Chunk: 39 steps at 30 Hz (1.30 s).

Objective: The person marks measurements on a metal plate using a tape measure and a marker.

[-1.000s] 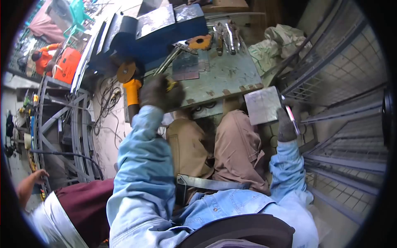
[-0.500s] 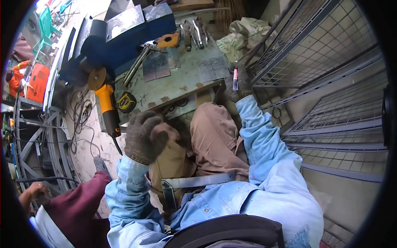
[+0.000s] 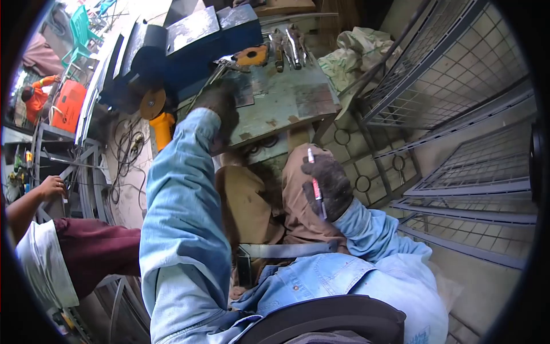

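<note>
My left hand (image 3: 220, 106), in a dark glove, reaches over the left side of the low green workbench (image 3: 260, 117). Its fingers are blurred and dark, and they overlap a flat metal plate (image 3: 245, 93). Just beyond it lies a long-handled metal tool (image 3: 215, 74). Above my right thigh, my gloved right hand (image 3: 333, 186) is closed around a white and red marker pen (image 3: 314, 179), held nearly upright. Another square metal plate (image 3: 314, 102) with lines on it rests at the bench's right end.
An angle grinder (image 3: 163, 129) stands left of the bench, partly behind my sleeve. Blue metal boxes (image 3: 192, 34), pliers (image 3: 295, 49) and an orange piece (image 3: 251, 55) are at the back. Mesh panels (image 3: 441, 74) stand right. At left is another person's hand (image 3: 52, 186).
My left hand has moved forward from above my lap to the bench. My right hand has drawn back from the bench's right corner to my thigh, still with the marker pen.
</note>
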Each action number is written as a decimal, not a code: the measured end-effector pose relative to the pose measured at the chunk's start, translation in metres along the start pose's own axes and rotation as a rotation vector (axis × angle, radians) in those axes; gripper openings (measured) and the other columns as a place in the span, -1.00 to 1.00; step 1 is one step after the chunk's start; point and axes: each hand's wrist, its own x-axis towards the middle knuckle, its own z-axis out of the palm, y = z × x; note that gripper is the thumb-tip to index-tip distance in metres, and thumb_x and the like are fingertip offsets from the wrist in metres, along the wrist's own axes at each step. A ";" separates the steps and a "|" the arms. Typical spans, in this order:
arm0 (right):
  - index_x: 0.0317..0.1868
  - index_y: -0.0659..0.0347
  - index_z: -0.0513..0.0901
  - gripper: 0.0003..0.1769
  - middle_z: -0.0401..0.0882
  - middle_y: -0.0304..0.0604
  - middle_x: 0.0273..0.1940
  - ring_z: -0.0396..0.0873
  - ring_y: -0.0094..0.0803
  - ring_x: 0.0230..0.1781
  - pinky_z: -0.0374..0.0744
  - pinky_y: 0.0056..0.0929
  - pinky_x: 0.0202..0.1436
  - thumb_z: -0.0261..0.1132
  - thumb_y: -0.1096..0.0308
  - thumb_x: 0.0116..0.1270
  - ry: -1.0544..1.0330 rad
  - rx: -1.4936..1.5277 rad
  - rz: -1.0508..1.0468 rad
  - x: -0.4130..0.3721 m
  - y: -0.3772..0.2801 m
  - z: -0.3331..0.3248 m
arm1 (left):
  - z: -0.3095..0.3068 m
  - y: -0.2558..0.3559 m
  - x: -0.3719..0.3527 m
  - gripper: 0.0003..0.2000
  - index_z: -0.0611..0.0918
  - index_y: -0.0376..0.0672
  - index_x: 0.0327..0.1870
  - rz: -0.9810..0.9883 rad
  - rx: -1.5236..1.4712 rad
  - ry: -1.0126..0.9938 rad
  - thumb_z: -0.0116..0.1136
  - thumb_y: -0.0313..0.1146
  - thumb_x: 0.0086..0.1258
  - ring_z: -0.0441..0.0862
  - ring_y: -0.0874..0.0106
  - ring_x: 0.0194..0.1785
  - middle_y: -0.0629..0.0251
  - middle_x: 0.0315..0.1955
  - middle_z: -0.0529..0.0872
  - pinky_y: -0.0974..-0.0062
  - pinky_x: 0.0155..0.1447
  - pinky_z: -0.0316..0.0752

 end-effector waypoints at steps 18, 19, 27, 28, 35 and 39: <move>0.12 0.17 0.70 -0.54 0.67 0.13 0.09 0.60 0.20 0.19 0.51 0.12 0.37 0.43 0.38 0.16 0.052 -0.145 -0.071 0.005 0.009 -0.001 | 0.010 -0.027 0.031 0.11 0.37 -0.02 0.57 0.175 0.234 0.165 0.65 -0.14 -0.21 0.56 -0.10 0.37 -0.16 0.30 0.59 0.12 0.44 0.51; 0.13 0.17 0.69 -0.53 0.67 0.14 0.11 0.59 0.20 0.20 0.51 0.13 0.38 0.43 0.37 0.16 0.055 -0.146 -0.072 0.005 0.008 0.000 | 0.010 -0.028 0.031 0.11 0.37 -0.02 0.57 0.196 0.229 0.164 0.65 -0.14 -0.21 0.56 -0.10 0.37 -0.16 0.30 0.59 0.12 0.44 0.51; 0.20 0.19 0.64 -0.49 0.67 0.11 0.10 0.62 0.16 0.16 0.55 0.06 0.33 0.45 0.38 0.21 0.101 -0.194 -0.098 0.000 0.010 0.003 | 0.004 0.010 -0.049 0.09 0.37 0.00 0.55 0.054 0.133 0.241 0.69 -0.06 -0.15 0.65 -0.09 0.18 -0.13 0.15 0.62 0.05 0.28 0.56; 0.20 0.19 0.64 -0.49 0.67 0.11 0.10 0.62 0.16 0.16 0.55 0.06 0.33 0.45 0.38 0.21 0.101 -0.188 -0.099 -0.002 0.009 0.004 | 0.004 0.016 -0.066 0.11 0.36 0.01 0.56 0.018 0.058 0.292 0.70 -0.04 -0.15 0.65 -0.09 0.18 -0.14 0.19 0.59 0.04 0.28 0.56; 0.32 0.24 0.41 -0.27 0.58 -0.05 0.19 0.66 -0.25 0.10 0.65 -0.28 0.20 0.58 0.55 0.19 0.211 0.370 0.032 0.014 -0.033 -0.005 | 0.085 0.049 -0.110 0.11 0.27 -0.22 0.54 0.400 -0.731 0.627 0.74 -0.10 -0.05 0.66 0.30 -0.02 0.13 -0.05 0.61 0.31 0.10 0.61; 0.24 0.23 0.47 -0.38 0.52 -0.10 0.12 0.58 -0.32 0.09 0.62 -0.33 0.19 0.53 0.64 0.21 0.386 0.258 -0.017 0.018 -0.049 -0.003 | 0.107 0.077 -0.144 0.06 0.26 -0.23 0.52 0.336 -0.774 0.566 0.73 -0.15 0.01 0.52 0.53 -0.31 0.39 -0.35 0.59 0.47 -0.15 0.55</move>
